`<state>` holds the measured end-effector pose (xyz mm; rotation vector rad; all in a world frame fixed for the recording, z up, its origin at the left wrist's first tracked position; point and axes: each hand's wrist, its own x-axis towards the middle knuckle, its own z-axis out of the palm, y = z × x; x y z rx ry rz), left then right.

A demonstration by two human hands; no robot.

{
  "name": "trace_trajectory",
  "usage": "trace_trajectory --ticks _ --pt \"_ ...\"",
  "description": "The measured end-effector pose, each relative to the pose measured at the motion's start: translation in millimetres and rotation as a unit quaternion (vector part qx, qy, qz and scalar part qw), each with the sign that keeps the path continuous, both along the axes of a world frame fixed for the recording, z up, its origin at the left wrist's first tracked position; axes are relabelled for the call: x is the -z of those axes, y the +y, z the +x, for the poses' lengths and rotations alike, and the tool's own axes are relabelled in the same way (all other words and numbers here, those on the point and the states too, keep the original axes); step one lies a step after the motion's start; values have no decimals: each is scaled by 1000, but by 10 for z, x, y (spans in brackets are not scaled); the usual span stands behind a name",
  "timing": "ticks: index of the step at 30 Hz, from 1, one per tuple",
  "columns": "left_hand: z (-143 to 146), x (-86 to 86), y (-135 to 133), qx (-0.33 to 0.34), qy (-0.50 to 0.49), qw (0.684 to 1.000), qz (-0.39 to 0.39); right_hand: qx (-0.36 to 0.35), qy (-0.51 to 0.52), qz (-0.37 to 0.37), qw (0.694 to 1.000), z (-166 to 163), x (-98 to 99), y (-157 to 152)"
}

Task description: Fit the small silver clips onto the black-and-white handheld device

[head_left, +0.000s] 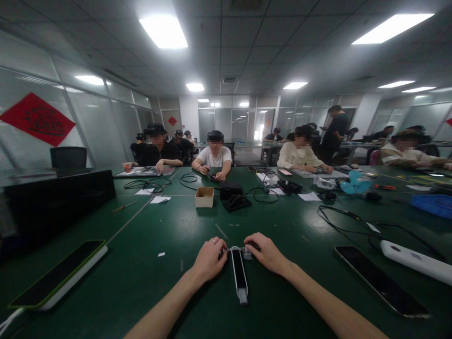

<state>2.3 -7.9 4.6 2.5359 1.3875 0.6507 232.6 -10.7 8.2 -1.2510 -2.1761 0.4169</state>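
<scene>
Directly in front of me on the green table lies a long, narrow black-and-white device (240, 273) with a grey tip pointing toward me. A thin crosspiece runs across its far end, and its exact kind I cannot make out. My left hand (211, 258) is closed, fingers curled round the left end of that crosspiece, a ring on one finger. On the other side, my right hand (265, 252) is closed with its fingertips at the right end, above a small greyish, clear-looking part (247, 254). The fingers hide both ends of the crosspiece.
A phone (381, 280) and a white power strip-like device (416, 261) lie to the right. At left, a green-edged phone (58, 273) rests on a white block. Ahead stand an open cardboard box (204, 197) and a black box (231, 189). Several people sit opposite.
</scene>
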Motion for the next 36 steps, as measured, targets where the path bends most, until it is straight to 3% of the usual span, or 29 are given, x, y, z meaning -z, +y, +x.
trace_trajectory --ticks 5,9,14,23,36 --pt "3 -34 -17 -8 8 1000 -12 75 -94 57 991 220 6 131" --pt "2 -40 -20 -11 5 1000 -15 107 -155 21 982 386 32 203" --pt "-2 -34 -22 -9 10 1000 -7 106 -169 -12 980 415 36 221" --pt "6 -31 -7 -8 12 1000 -6 113 -152 3 982 383 8 204" --pt "11 -12 -9 -7 10 1000 2 66 -141 15 988 343 -23 161"
